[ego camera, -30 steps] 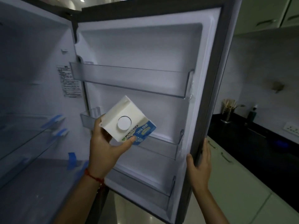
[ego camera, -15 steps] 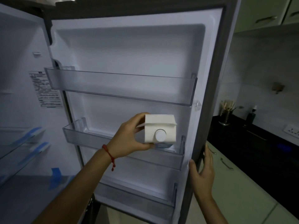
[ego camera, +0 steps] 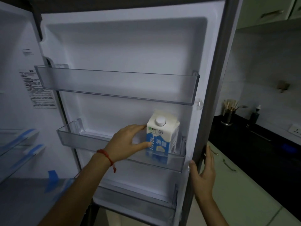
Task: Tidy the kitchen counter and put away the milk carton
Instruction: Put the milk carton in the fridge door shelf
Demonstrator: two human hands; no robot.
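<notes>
Fridge door (ego camera: 130,51) stands open in a dim kitchen; pale cabinets and a dark counter (ego camera: 254,144) run along the right. Right hand (ego camera: 203,175) grips the door's outer edge, fingers wrapped round it, thumb on the inner face. Left hand (ego camera: 127,142), red thread at the wrist, reaches into the middle door shelf (ego camera: 78,137); fingers spread wide, thumb and fingertips touching the milk carton (ego camera: 160,136). Carton stands upright at the shelf's right end, cap facing out. Upper door shelf (ego camera: 114,85) above. A cup of sticks (ego camera: 228,113) sits at the counter's far edge.
</notes>
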